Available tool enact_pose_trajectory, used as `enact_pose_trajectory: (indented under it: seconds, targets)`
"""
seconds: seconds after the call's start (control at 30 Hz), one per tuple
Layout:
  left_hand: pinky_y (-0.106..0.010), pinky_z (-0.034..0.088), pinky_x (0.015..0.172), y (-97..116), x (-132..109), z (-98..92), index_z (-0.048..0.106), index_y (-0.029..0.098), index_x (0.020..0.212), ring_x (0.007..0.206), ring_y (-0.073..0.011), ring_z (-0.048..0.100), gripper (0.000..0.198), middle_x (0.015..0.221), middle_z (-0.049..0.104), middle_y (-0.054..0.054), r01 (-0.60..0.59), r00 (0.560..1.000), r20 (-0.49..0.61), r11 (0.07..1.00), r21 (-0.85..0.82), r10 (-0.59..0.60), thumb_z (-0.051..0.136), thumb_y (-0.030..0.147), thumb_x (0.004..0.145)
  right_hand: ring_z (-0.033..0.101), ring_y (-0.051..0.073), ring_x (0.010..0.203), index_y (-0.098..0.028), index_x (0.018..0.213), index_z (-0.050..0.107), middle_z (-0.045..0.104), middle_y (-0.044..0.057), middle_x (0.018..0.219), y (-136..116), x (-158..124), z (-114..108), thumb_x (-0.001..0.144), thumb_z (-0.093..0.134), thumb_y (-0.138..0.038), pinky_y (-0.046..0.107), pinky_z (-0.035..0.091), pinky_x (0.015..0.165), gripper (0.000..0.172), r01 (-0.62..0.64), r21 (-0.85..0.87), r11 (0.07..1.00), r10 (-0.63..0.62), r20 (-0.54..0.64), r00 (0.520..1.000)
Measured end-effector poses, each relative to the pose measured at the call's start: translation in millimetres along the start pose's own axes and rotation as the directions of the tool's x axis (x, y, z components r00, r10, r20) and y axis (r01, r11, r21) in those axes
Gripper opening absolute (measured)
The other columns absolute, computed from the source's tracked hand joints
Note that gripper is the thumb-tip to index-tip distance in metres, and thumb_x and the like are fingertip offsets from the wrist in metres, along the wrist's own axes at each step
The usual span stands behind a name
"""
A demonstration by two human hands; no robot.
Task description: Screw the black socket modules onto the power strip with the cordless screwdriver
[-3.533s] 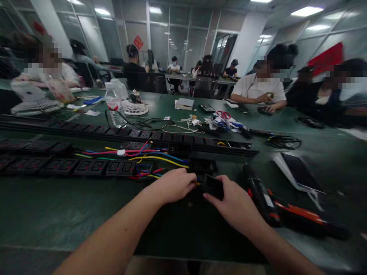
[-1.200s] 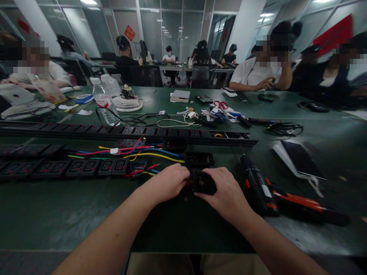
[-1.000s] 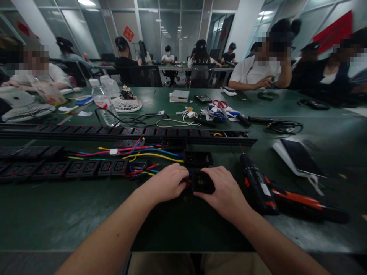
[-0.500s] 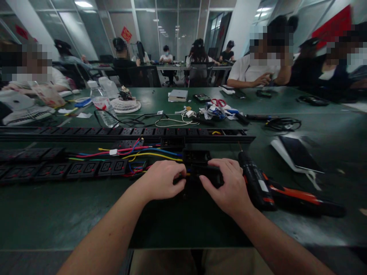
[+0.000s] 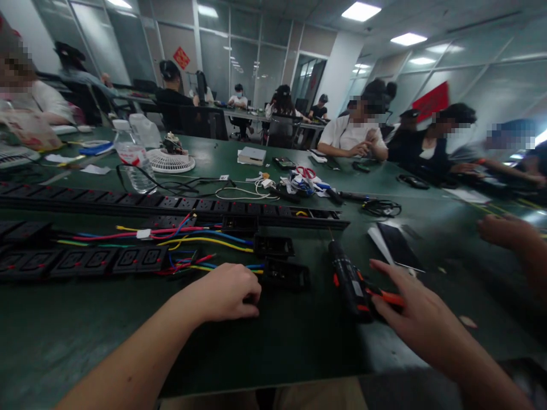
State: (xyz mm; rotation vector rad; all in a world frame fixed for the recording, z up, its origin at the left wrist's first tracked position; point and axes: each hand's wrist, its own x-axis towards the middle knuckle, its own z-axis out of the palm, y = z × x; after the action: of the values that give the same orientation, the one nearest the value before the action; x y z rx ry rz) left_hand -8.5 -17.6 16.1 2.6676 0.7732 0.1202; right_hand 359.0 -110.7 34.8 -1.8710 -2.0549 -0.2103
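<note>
My left hand (image 5: 226,293) rests on the green table (image 5: 85,330) as a curled fist, just left of a small black socket module (image 5: 286,273). Coloured wires (image 5: 200,242) run from that module to a row of black sockets (image 5: 85,259). What the fist holds, if anything, is hidden. My right hand (image 5: 410,310) is open with its fingers spread, over the orange handle of a black-and-orange electric screwdriver (image 5: 348,279) that lies on the table. It holds nothing. A second black module (image 5: 273,246) lies just behind the first.
A long black power strip (image 5: 171,202) crosses the table. Behind it stand a water bottle (image 5: 130,156) and a small white fan (image 5: 171,162), with cables and red-handled scissors (image 5: 305,173). A dark tablet (image 5: 395,245) lies right. Another person's hand (image 5: 508,233) reaches in from the right; several people sit opposite.
My right hand let go of the black module and moved right to the screwdriver, fingers now spread. The module lies on the table. My view swung right; my left hand stays curled.
</note>
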Motion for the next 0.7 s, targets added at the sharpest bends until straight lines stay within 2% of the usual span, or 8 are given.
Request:
enact_pose_trajectory:
  seconds: [0.1, 0.2, 0.27, 0.37, 0.53, 0.63, 0.7]
  targets:
    - [-0.025, 0.037, 0.059, 3, 1, -2.5, 0.068, 0.023, 0.077, 0.066, -0.0138, 0.059, 0.009, 0.073, 0.065, 0.003, 0.029, 0.999, -0.023, 0.997, -0.078, -0.031, 0.070, 0.031, 0.081, 0.061, 0.036, 0.118, -0.014, 0.141, 0.046, 0.061, 0.018, 0.133, 19, -14, 10, 0.082, 0.055, -0.026, 0.052, 0.052, 0.097, 0.061, 0.019, -0.069, 0.997, -0.005, 0.196, 0.981]
    - [-0.024, 0.034, 0.057, 2, 3, -2.0, 0.066, 0.021, 0.076, 0.062, -0.0120, 0.054, 0.013, 0.068, 0.061, 0.003, 0.057, 0.994, -0.088, 0.990, -0.129, -0.069, 0.066, 0.032, 0.083, 0.056, 0.034, 0.124, -0.009, 0.142, 0.042, 0.051, 0.020, 0.143, 17, -13, 21, 0.079, 0.052, -0.017, 0.051, 0.047, 0.104, 0.064, 0.050, -0.129, 0.990, -0.007, 0.315, 0.949]
    - [-0.024, 0.032, 0.056, 0, 5, 0.7, 0.064, 0.020, 0.075, 0.060, -0.0111, 0.051, 0.014, 0.066, 0.058, 0.004, 0.068, 0.985, -0.146, 0.987, -0.143, -0.089, 0.065, 0.031, 0.084, 0.059, 0.033, 0.120, -0.008, 0.141, 0.042, 0.048, 0.020, 0.145, 13, -7, 26, 0.079, 0.049, -0.012, 0.050, 0.046, 0.104, 0.063, 0.048, -0.147, 0.988, 0.004, 0.337, 0.942]
    - [-0.023, 0.032, 0.055, -5, 7, 6.2, 0.062, 0.018, 0.075, 0.057, -0.0097, 0.049, 0.015, 0.064, 0.056, 0.004, 0.082, 0.967, -0.226, 0.981, -0.178, -0.122, 0.063, 0.029, 0.085, 0.061, 0.036, 0.116, -0.006, 0.139, 0.043, 0.053, 0.022, 0.139, 12, 4, 30, 0.082, 0.049, -0.014, 0.052, 0.047, 0.099, 0.058, 0.038, -0.146, 0.989, 0.016, 0.347, 0.938]
    - [-0.022, 0.030, 0.054, -13, 8, 12.8, 0.057, 0.017, 0.068, 0.054, -0.0089, 0.045, 0.021, 0.059, 0.051, 0.005, 0.094, 0.904, -0.397, 0.980, -0.173, -0.157, 0.063, 0.027, 0.085, 0.065, 0.035, 0.109, -0.009, 0.137, 0.045, 0.061, 0.021, 0.129, 15, 14, 31, 0.081, 0.056, -0.019, 0.045, 0.051, 0.090, 0.058, 0.058, -0.107, 0.993, -0.009, 0.411, 0.911]
    - [-0.022, 0.030, 0.054, -16, 9, 15.9, 0.059, 0.017, 0.069, 0.054, -0.0090, 0.044, 0.020, 0.059, 0.050, 0.005, 0.082, 0.888, -0.434, 0.981, -0.178, -0.153, 0.063, 0.028, 0.086, 0.065, 0.036, 0.110, -0.014, 0.139, 0.042, 0.059, 0.020, 0.134, 12, 17, 27, 0.083, 0.055, -0.023, 0.044, 0.050, 0.086, 0.059, 0.041, -0.089, 0.995, -0.002, 0.401, 0.916]
    - [-0.022, 0.029, 0.054, -17, 10, 17.9, 0.058, 0.017, 0.069, 0.054, -0.0090, 0.044, 0.020, 0.059, 0.050, 0.005, 0.077, 0.879, -0.450, 0.979, -0.191, -0.157, 0.063, 0.028, 0.085, 0.067, 0.037, 0.105, -0.016, 0.139, 0.042, 0.064, 0.019, 0.128, 11, 17, 19, 0.083, 0.056, -0.026, 0.046, 0.051, 0.081, 0.058, 0.006, -0.084, 0.996, 0.026, 0.371, 0.928]
